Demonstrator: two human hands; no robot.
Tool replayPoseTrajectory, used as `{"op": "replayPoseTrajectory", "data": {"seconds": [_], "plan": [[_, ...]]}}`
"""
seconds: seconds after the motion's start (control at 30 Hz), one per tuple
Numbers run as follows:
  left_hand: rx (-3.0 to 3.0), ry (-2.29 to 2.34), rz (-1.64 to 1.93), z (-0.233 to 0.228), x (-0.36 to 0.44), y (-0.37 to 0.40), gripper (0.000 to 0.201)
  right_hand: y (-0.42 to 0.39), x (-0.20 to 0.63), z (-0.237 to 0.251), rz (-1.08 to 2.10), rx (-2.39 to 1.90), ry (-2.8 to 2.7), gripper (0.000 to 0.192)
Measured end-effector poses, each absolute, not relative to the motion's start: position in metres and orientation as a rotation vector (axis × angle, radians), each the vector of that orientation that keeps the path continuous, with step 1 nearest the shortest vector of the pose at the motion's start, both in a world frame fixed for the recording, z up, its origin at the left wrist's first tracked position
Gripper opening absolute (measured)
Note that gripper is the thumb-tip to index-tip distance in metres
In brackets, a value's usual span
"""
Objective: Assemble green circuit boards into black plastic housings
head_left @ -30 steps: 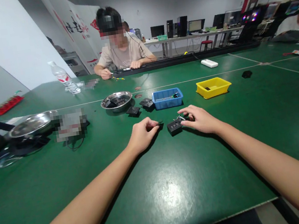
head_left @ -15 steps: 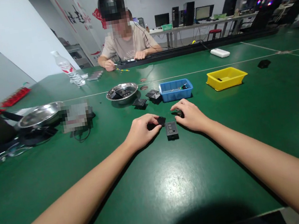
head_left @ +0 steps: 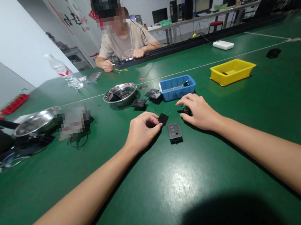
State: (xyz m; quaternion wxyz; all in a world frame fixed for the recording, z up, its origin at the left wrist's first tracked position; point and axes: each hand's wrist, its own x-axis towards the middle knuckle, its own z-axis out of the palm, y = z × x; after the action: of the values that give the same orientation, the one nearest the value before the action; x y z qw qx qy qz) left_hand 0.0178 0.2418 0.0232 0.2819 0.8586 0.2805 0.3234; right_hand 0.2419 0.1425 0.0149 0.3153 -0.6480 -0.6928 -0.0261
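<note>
My left hand [head_left: 144, 130] pinches a thin black plastic plate [head_left: 163, 118] between thumb and fingertips, just above the table. Close by on the green tabletop lies a black box [head_left: 174, 133] with the letters "SPD" and a round hole on its top. To the right of it my right hand [head_left: 197, 109] curls, thumb and fingers around a small dark part [head_left: 186, 109] with greenish, shiny bits, perhaps a circuit board. The fingers partly hide this part.
Beyond my hands stand a blue bin [head_left: 178, 92] with small wired parts, a metal bowl [head_left: 121, 101] of black pieces, black casings [head_left: 154, 96] and a yellow bin [head_left: 233, 77]. A water bottle [head_left: 64, 73] is at the far left. Across the table a person [head_left: 125, 42] works.
My right hand has moved slightly away from the SPD box, to the right and forward, and the small dark part has shifted with it. My left hand still holds the black plate.
</note>
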Motion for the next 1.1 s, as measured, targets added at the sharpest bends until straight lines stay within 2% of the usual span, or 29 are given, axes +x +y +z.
{"op": "replayPoseTrajectory", "data": {"seconds": [0.33, 0.47, 0.63, 0.73, 0.8, 1.1], "plan": [[2.131, 0.65, 0.759, 0.021, 0.028, 0.239, 0.015, 0.145, 0.223, 0.019, -0.014, -1.485, -2.048, 0.021], [2.283, 0.538, 0.783, 0.026, 0.026, 0.233, 0.01, 0.143, 0.224, 0.02, -0.032, -1.518, -2.073, 0.029], [2.41, 0.344, 0.731, 0.035, 0.016, 0.221, 0.02, 0.139, 0.226, 0.021, 0.016, -1.589, -2.189, 0.023], [2.539, 0.184, 0.554, 0.038, 0.013, 0.214, 0.043, 0.137, 0.232, 0.021, 0.049, -1.61, -2.187, 0.022], [2.593, 0.242, 0.478, 0.039, 0.015, 0.212, 0.052, 0.137, 0.238, 0.021, 0.056, -1.616, -2.17, 0.02], [2.539, 0.434, 0.614, 0.039, 0.017, 0.214, 0.045, 0.136, 0.258, 0.017, 0.029, -1.67, -2.068, 0.02]]}}
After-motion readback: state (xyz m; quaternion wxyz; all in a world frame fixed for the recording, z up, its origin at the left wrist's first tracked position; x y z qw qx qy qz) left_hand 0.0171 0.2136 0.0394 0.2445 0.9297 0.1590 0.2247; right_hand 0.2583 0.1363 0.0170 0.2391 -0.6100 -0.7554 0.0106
